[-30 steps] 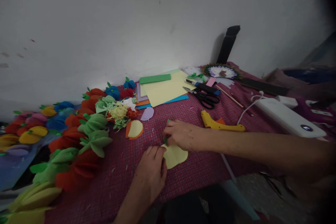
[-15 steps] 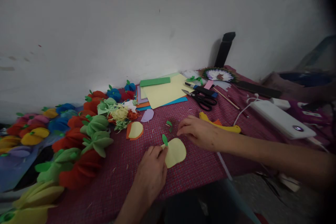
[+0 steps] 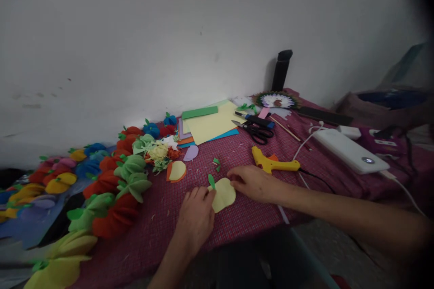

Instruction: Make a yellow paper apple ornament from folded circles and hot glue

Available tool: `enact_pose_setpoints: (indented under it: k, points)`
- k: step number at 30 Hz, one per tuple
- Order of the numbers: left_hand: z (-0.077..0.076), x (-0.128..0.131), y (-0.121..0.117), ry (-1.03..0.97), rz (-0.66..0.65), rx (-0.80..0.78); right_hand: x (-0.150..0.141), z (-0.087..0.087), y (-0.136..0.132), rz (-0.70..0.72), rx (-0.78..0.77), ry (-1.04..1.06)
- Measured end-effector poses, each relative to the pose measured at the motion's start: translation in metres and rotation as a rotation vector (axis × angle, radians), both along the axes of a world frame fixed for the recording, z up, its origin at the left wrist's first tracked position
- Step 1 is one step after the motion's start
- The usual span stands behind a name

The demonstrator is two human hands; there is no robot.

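Observation:
A pale yellow paper cutout [image 3: 224, 196], rounded like an apple or pumpkin, lies low over the cloth with a green paper leaf [image 3: 211, 181] at its top left. My left hand [image 3: 196, 212] pinches its left edge beside the leaf. At the opposite edge is my right hand [image 3: 252, 184], its curled fingers closed on the paper's upper right side; the fingertips are partly hidden. Green paper scraps [image 3: 217, 164] lie just beyond the cutout. A yellow glue gun [image 3: 278, 164] rests behind my right hand.
Finished paper fruits [image 3: 105, 180] crowd the left side. Behind are coloured sheets [image 3: 213, 122], scissors [image 3: 256, 133] and a cutter knife [image 3: 254, 118]. A white power bank [image 3: 349, 150] with cables lies right. Layered orange and yellow pieces [image 3: 176, 171] sit left of the scraps.
My right hand has come down from above the table to the cutout's right edge. My left hand keeps its hold. The view has shifted slightly, showing more of the glue gun.

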State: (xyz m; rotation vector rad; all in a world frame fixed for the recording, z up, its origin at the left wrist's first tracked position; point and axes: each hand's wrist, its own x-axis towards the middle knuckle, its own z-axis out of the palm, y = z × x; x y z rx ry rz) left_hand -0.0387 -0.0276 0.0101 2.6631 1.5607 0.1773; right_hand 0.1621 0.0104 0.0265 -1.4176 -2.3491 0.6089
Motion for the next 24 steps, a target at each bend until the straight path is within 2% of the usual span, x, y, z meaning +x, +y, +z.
enact_pose_setpoints:
  k: [3, 6, 9, 17, 24]
  points:
    - [-0.005, -0.003, -0.003, -0.047, 0.073, 0.078, 0.002, 0.0, 0.0, -0.037, -0.017, -0.012]
    - [-0.007, -0.005, -0.002, -0.119, 0.23, 0.19, 0.0, -0.006, 0.004, -0.086, -0.02, -0.028]
    - [-0.006, -0.004, 0.0, -0.141, 0.338, 0.228, -0.007, -0.014, 0.011, -0.115, -0.048, -0.058]
    - [-0.007, 0.0, -0.002, -0.113, 0.366, 0.153, -0.017, -0.013, 0.015, -0.087, -0.191, -0.024]
    - [-0.005, -0.002, -0.005, -0.2, 0.382, 0.08, -0.016, -0.01, 0.008, -0.079, -0.142, 0.008]
